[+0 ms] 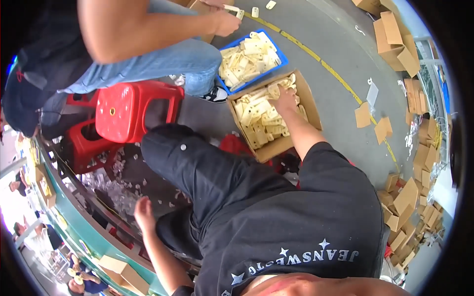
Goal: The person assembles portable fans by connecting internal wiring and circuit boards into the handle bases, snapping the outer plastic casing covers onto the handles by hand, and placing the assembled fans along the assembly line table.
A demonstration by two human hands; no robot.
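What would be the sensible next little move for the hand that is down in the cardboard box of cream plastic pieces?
Probably to close the fingers on a few pieces and lift them out. The right hand is already reaching into the cardboard box, resting on the heap of cream plastic pieces; whether it grips any cannot be told. The left hand hangs free near the floor, holding nothing.

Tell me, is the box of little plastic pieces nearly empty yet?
Not yet. The cardboard box on the floor is still thickly covered with cream plastic pieces. The right hand is down among them; whether it grips any is hidden. The left hand hangs free by the table edge. A blue tray beside the box also holds a heap.
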